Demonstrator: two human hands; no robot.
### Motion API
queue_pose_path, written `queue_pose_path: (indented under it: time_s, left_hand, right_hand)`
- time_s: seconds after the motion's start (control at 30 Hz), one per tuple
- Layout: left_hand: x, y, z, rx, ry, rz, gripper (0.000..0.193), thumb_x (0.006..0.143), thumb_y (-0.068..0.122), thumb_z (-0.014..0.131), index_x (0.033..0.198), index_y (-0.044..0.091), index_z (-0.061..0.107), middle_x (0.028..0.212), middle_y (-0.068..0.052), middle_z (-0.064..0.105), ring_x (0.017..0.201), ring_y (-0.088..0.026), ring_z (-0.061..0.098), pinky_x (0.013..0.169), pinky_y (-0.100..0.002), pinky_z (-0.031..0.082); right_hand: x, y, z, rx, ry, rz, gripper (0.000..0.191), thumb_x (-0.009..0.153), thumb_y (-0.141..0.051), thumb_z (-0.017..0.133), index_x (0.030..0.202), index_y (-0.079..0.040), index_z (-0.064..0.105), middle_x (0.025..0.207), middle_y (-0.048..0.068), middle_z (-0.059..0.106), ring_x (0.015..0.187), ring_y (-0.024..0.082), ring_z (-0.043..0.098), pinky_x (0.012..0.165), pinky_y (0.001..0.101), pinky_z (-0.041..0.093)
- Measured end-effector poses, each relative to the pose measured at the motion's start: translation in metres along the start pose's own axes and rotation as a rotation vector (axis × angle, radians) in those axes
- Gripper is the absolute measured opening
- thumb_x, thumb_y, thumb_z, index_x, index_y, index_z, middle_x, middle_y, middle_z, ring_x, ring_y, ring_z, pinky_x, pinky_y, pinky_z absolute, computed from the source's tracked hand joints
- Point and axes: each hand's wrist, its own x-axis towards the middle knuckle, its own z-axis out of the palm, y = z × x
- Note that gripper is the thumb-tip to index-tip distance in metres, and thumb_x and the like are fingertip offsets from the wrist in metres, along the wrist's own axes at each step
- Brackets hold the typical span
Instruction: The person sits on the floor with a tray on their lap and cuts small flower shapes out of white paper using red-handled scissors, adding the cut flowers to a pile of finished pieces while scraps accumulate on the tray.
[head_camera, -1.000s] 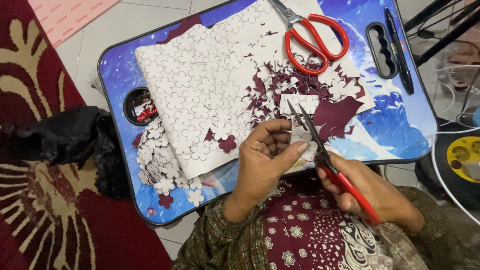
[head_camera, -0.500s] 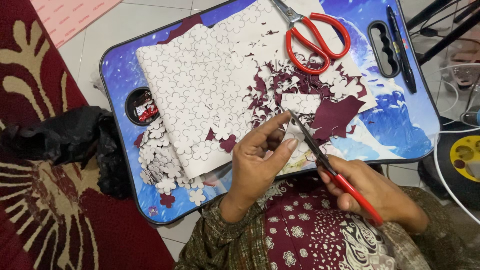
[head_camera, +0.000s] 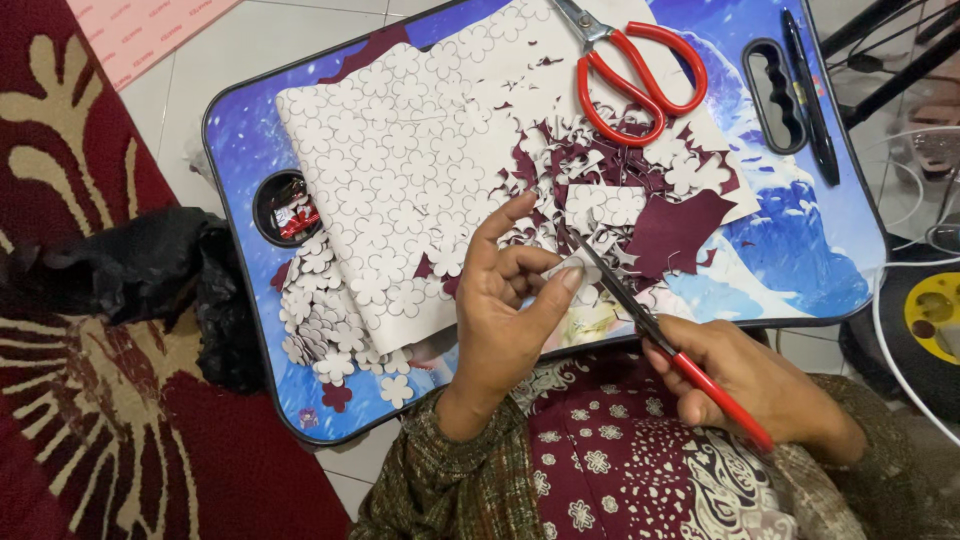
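A small white paper piece (head_camera: 578, 266) is pinched between thumb and fingers of the left hand (head_camera: 505, 310) above the lap tray's (head_camera: 240, 130) near edge; red-handled scissors (head_camera: 660, 345), gripped shut-fisted by the right hand (head_camera: 745, 380), are set against it, blades nearly closed

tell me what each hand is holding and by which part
Left hand pinches a small white paper piece by its edge; right hand grips red-handled scissors by the handles.

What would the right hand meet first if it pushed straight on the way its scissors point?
The right hand aims its red-handled scissors up-left. Their tips already sit at the small white paper piece pinched by the left hand, so that piece comes first, then probably the left fingertips; depth is unclear.
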Motion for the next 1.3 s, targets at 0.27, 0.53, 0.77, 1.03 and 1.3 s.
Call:
queue_pose_path:
  time_s: [0.27, 0.53, 0.77, 1.03, 1.3]
  left_hand:
    - [0.001, -0.003, 0.012, -0.169, 0.071, -0.021, 0.072, 0.094, -0.003, 0.069, 0.156, -0.001, 0.032, 0.104, -0.011, 0.071, 0.092, -0.014, 0.073, 0.07, -0.024, 0.058]
    - [0.0, -0.002, 0.017, -0.256, -0.052, -0.101, 0.073, 0.094, -0.007, 0.069, 0.156, 0.001, 0.032, 0.1, -0.011, 0.073, 0.095, -0.014, 0.072, 0.084, -0.025, 0.062]
    - [-0.004, 0.003, 0.019, -0.222, -0.119, -0.155, 0.075, 0.093, -0.008, 0.073, 0.158, 0.001, 0.036, 0.093, -0.003, 0.067, 0.086, -0.006, 0.066, 0.075, -0.019, 0.055]
    - [-0.002, 0.01, 0.015, -0.185, -0.11, -0.162, 0.084, 0.091, -0.008, 0.073, 0.162, 0.003, 0.03, 0.089, -0.002, 0.066, 0.085, -0.006, 0.067, 0.075, -0.019, 0.055]
    - [-0.002, 0.011, 0.009, -0.154, -0.082, -0.137, 0.087, 0.091, -0.008, 0.073, 0.164, 0.003, 0.028, 0.091, -0.002, 0.068, 0.085, -0.006, 0.067, 0.075, -0.018, 0.053]
  right_hand:
    - [0.0, -0.003, -0.001, -0.002, 0.026, 0.0, 0.095, 0.062, -0.102, 0.04, 0.081, -0.01, 0.054, 0.056, -0.002, 0.054, 0.048, 0.013, 0.056, 0.044, 0.0311, 0.046]
    - [-0.002, -0.011, -0.005, 0.007, 0.008, 0.025, 0.1, 0.065, -0.099, 0.039, 0.103, -0.009, 0.057, 0.061, 0.0, 0.053, 0.054, 0.015, 0.051, 0.048, 0.033, 0.044]
    - [-0.004, -0.016, -0.008, 0.007, 0.013, -0.036, 0.106, 0.072, -0.098, 0.041, 0.12, -0.004, 0.055, 0.071, 0.001, 0.057, 0.06, 0.015, 0.056, 0.054, 0.0319, 0.048]
    - [-0.005, -0.016, -0.009, 0.043, -0.048, 0.026, 0.101, 0.064, -0.1, 0.04, 0.103, -0.008, 0.053, 0.061, 0.0, 0.046, 0.054, 0.015, 0.043, 0.047, 0.033, 0.039]
    - [-0.005, -0.012, -0.011, 0.011, -0.04, -0.062, 0.095, 0.068, -0.1, 0.038, 0.092, -0.01, 0.055, 0.06, -0.002, 0.047, 0.051, 0.013, 0.046, 0.047, 0.0318, 0.038]
